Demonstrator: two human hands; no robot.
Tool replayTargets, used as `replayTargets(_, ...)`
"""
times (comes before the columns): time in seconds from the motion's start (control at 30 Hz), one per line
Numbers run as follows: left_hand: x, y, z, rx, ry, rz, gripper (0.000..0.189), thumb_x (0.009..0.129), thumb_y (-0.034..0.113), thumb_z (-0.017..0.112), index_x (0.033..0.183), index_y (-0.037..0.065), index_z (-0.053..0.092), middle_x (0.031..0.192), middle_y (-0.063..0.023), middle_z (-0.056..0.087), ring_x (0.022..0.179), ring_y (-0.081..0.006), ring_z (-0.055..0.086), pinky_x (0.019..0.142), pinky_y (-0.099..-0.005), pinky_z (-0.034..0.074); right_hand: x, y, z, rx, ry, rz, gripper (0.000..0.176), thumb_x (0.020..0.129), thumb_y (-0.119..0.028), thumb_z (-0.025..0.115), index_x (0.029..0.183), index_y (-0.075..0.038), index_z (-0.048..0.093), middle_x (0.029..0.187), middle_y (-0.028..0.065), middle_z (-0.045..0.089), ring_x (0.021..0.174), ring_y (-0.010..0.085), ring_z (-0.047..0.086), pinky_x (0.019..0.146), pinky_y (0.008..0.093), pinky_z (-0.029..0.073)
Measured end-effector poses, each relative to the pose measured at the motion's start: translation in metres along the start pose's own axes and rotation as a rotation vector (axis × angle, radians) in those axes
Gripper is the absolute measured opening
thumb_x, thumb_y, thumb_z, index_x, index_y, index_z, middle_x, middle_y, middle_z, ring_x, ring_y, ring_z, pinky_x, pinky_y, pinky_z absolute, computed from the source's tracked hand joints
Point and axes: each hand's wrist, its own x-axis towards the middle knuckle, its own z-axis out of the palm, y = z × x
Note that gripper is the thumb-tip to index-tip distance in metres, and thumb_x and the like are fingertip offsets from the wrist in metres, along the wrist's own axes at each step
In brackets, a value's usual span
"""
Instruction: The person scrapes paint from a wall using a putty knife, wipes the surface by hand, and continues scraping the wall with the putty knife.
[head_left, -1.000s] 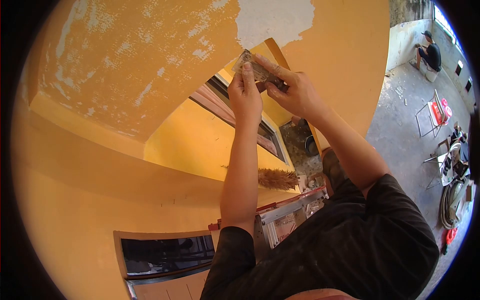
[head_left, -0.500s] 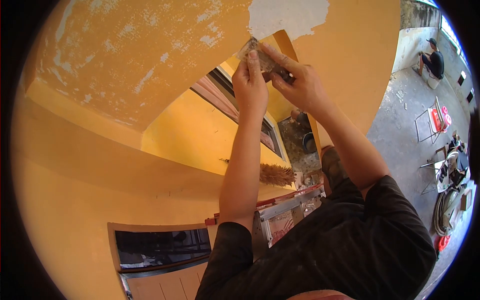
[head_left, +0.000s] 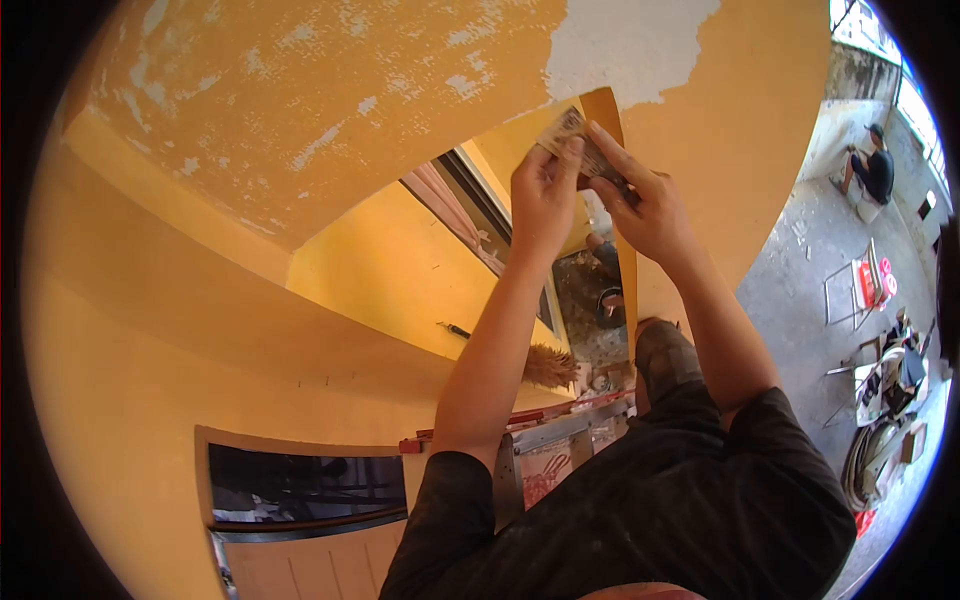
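Observation:
Both hands are raised close together below a pale bare patch (head_left: 630,45) in the orange painted surface. My left hand (head_left: 545,195) pinches the left end of a flat, grey-white smeared scraper blade (head_left: 570,130), thumb on its face. My right hand (head_left: 645,200) is closed round the scraper's other end, index finger stretched along the blade. The scraper's handle is mostly hidden by my right hand. Left of the pale patch, the orange surface (head_left: 330,110) shows many scraped white marks.
A metal ladder (head_left: 550,435) stands below my arms. A brown bristly brush head (head_left: 550,367) is beside my left forearm. Behind the wall opening, part of another person shows. At right, a person in dark clothes (head_left: 878,170) sits near a folding chair (head_left: 865,285).
The view has shifted, so the walls and ladder sit differently in it. Both hands and the scraper appear slightly right and lower, and more of the blade's face shows.

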Motion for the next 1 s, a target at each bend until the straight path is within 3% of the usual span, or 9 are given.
replayTargets(0.07, -0.003, 0.003, 0.003, -0.093, -0.069, 0.003, 0.035, 0.093, 0.028, 0.050, 0.111, -0.002, 0.053, 0.098, -0.0087, 0.062, 0.079, -0.0126, 0.062, 0.069, -0.0252, 0.052, 0.002, -0.001, -0.011, -0.011, -0.008, -0.077, 0.052, 0.081, -0.010, 0.061, 0.131, -0.019, 0.046, 0.075, 0.0119, 0.064, 0.054, 0.0243, 0.058, 0.056, 0.0329, 0.048)
replayTargets(0.2, 0.002, 0.011, 0.015, -0.182, -0.048, -0.009, 0.034, 0.093, 0.028, 0.050, 0.113, 0.000, 0.052, 0.098, -0.0084, 0.062, 0.082, -0.0141, 0.063, 0.071, -0.0266, 0.054, 0.020, -0.016, -0.030, -0.155, -0.033, -0.209, 0.050, 0.083, -0.013, 0.060, 0.130, -0.022, 0.047, 0.081, 0.0114, 0.064, 0.059, 0.0258, 0.059, 0.057, 0.0336, 0.049)
replayTargets(0.27, 0.008, 0.009, 0.024, -0.476, 0.048, -0.136, 0.030, 0.093, 0.026, 0.050, 0.112, 0.004, 0.052, 0.097, -0.0079, 0.061, 0.077, -0.0172, 0.063, 0.072, -0.0304, 0.054, 0.032, -0.024, -0.043, -0.395, -0.154, -0.210, 0.048, 0.083, -0.015, 0.059, 0.129, -0.024, 0.048, 0.086, 0.0112, 0.064, 0.066, 0.0287, 0.061, 0.059, 0.0361, 0.049)
replayTargets(0.4, 0.009, 0.014, 0.035, -0.678, 0.086, -0.161, 0.027, 0.093, 0.025, 0.049, 0.112, 0.005, 0.052, 0.100, -0.0086, 0.060, 0.081, -0.0194, 0.064, 0.073, -0.0328, 0.054, 0.055, -0.035, -0.058, -0.445, -0.261, -0.258, 0.046, 0.083, -0.017, 0.059, 0.128, -0.024, 0.049, 0.077, 0.0132, 0.064, 0.068, 0.0327, 0.060, 0.060, 0.0398, 0.048)
replayTargets(0.6, 0.008, 0.010, 0.037, -0.627, 0.113, -0.109, 0.027, 0.092, 0.023, 0.052, 0.109, 0.002, 0.054, 0.098, -0.0097, 0.062, 0.079, -0.0220, 0.065, 0.071, -0.0344, 0.056, 0.057, -0.027, -0.061, -0.377, -0.311, -0.251, 0.046, 0.083, -0.017, 0.063, 0.127, -0.017, 0.051, 0.067, 0.0193, 0.059, 0.053, 0.0295, 0.054, 0.054, 0.0331, 0.045)
replayTargets(0.8, 0.010, 0.008, 0.037, -0.621, 0.131, -0.108, 0.027, 0.091, 0.024, 0.054, 0.107, 0.002, 0.054, 0.096, -0.0094, 0.062, 0.079, -0.0223, 0.066, 0.071, -0.0341, 0.057, 0.057, -0.018, -0.054, -0.361, -0.247, -0.378, 0.047, 0.082, -0.014, 0.063, 0.128, -0.017, 0.050, 0.069, 0.0188, 0.061, 0.054, 0.0306, 0.056, 0.054, 0.0340, 0.046)
replayTargets(0.93, 0.013, 0.007, 0.036, -0.619, 0.133, -0.091, 0.028, 0.091, 0.024, 0.054, 0.107, 0.002, 0.054, 0.097, -0.0095, 0.061, 0.078, -0.0218, 0.065, 0.072, -0.0342, 0.056, 0.059, -0.017, -0.052, -0.393, -0.276, -0.326, 0.048, 0.082, -0.013, 0.063, 0.128, -0.017, 0.050, 0.073, 0.0186, 0.062, 0.059, 0.0311, 0.059, 0.056, 0.0350, 0.047)
replayTargets(1.0, 0.013, 0.002, 0.037, -0.626, 0.122, -0.033, 0.028, 0.091, 0.025, 0.053, 0.108, 0.002, 0.054, 0.099, -0.0102, 0.061, 0.078, -0.0216, 0.065, 0.072, -0.0339, 0.056, 0.056, -0.013, -0.051, -0.396, -0.231, -0.400, 0.048, 0.083, -0.014, 0.060, 0.129, -0.020, 0.048, 0.078, 0.0150, 0.063, 0.062, 0.0316, 0.060, 0.056, 0.0377, 0.049)
